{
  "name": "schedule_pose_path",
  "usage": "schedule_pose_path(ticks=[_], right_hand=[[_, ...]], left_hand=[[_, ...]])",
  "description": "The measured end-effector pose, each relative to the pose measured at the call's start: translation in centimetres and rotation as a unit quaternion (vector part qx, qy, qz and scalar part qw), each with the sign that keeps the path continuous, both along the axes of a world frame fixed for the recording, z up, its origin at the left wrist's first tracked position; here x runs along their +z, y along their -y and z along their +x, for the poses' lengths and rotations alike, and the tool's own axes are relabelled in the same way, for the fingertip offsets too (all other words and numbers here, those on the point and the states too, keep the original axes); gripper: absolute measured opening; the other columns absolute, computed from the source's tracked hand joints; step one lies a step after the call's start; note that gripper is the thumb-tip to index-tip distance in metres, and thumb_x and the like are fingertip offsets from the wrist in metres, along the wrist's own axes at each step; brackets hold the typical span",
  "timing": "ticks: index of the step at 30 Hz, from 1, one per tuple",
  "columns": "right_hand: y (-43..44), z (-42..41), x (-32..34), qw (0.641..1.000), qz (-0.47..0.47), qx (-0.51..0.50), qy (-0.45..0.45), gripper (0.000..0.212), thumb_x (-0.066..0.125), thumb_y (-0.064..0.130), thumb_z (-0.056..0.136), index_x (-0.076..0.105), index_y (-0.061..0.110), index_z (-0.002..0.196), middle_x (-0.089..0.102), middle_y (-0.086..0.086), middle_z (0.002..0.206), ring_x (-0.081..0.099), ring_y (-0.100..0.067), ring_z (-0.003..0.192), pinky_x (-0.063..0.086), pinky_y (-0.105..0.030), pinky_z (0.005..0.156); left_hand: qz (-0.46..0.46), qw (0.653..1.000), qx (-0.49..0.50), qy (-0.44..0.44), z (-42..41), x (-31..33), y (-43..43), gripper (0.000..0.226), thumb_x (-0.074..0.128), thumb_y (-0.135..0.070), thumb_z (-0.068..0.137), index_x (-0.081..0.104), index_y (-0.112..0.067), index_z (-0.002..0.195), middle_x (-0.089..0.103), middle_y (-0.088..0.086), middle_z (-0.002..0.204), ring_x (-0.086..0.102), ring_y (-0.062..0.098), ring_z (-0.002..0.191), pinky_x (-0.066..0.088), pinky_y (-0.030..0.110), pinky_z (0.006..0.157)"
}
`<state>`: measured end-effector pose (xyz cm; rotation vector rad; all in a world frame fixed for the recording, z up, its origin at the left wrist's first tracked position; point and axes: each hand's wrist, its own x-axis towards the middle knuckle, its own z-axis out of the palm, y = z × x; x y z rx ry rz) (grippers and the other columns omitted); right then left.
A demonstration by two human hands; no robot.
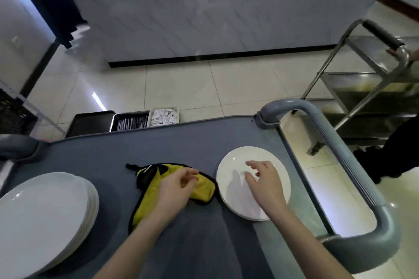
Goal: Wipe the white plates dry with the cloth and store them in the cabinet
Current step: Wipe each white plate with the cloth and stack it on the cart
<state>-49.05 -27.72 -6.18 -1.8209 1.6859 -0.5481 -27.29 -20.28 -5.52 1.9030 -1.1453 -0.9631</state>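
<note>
the white plate to be dried lies in the lower right of the frame, on the grey cart top; its lower edge shows doubled rims, so it seems to sit on at least one more plate. the right hand hovers over its middle, fingers loosely spread and slightly curled, holding nothing; the shadow on the plate suggests it is not touching.

just left of the plate, its black trim almost touching the rim, is the crumpled yellow cloth. the left hand lies over it with its fingers curled towards the thumb. i cannot tell whether they already pinch the fabric.

a taller stack of white plates fills the lower left corner. no cabinet is in view.

the step in hand looks like taking up the cloth and a plate. to do it well, gather a good bunch of cloth rather than a corner, and lift only the top plate by its rim, thumb over the edge, so the one below stays put. keep the plate low over the cart top while wiping.

beyond the cart's far edge are shallow trays, and its grey handle arcs down the right side.
</note>
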Motion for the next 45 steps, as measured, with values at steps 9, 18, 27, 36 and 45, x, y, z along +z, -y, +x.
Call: schedule_pose_path(ticks=[9, 18, 27, 36, 45], right_hand=[[-3.7, 14.4, 2.3, 0.965, -0.008, 0.259, 0.030, 0.023, 0.060, 0.020, 0.090, 0.068, 0.021, 0.112, 0.061, 0.003, 0.107, 0.058, -0.012, 0.097, 0.044, -0.025, 0.088], [-8.8, 26.9, 3.0, 0.918, -0.009, 0.397, -0.003, 0.036, 0.058, 0.033, 0.092, 0.058, 0.024, 0.126, 0.055, 0.004, 0.111, 0.055, -0.011, 0.100, 0.044, -0.026, 0.091], [-11.3, 31.9, 2.3, 0.923, 0.061, 0.378, -0.033, 0.060, 0.064, 0.036, 0.087, 0.042, 0.021, 0.141, 0.042, -0.002, 0.130, 0.048, -0.019, 0.118, 0.037, -0.027, 0.098], [-12.2, 32.0, 1.9, 0.943, 0.066, 0.325, 0.026, 0.055, 0.071, 0.021, 0.079, 0.054, 0.021, 0.131, 0.044, 0.003, 0.115, 0.055, -0.008, 0.084, 0.039, -0.016, 0.080], [-12.2, 30.7, 1.7, 0.947, 0.107, 0.269, 0.137, 0.049, 0.065, 0.005, 0.081, 0.058, 0.022, 0.126, 0.044, 0.003, 0.122, 0.064, -0.017, 0.082, 0.048, -0.014, 0.073]], left_hand=[[-0.054, 0.987, 0.149, 0.034, 11.8, 3.5, -9.4, 0.026, 0.063, -0.010, 0.090, 0.069, -0.035, 0.092, 0.075, -0.018, 0.084, 0.066, -0.006, 0.087, 0.047, 0.013, 0.078], [0.001, 0.942, 0.234, 0.239, 21.3, 4.0, -17.9, 0.031, 0.068, -0.012, 0.086, 0.067, -0.019, 0.116, 0.066, -0.001, 0.118, 0.057, 0.020, 0.110, 0.042, 0.034, 0.097], [0.091, 0.926, 0.284, 0.233, 26.1, 2.3, -22.3, 0.044, 0.065, -0.005, 0.083, 0.062, -0.012, 0.127, 0.053, 0.014, 0.125, 0.046, 0.033, 0.117, 0.036, 0.037, 0.100], [0.057, 0.944, 0.299, 0.124, 27.0, 2.9, -23.3, 0.050, 0.062, 0.005, 0.075, 0.067, -0.023, 0.117, 0.050, 0.003, 0.112, 0.061, 0.022, 0.095, 0.051, 0.034, 0.089], [-0.013, 0.940, 0.340, -0.004, 26.7, 3.1, -23.1, 0.049, 0.066, 0.008, 0.071, 0.070, -0.027, 0.105, 0.067, -0.008, 0.100, 0.064, 0.009, 0.089, 0.052, 0.022, 0.071]])
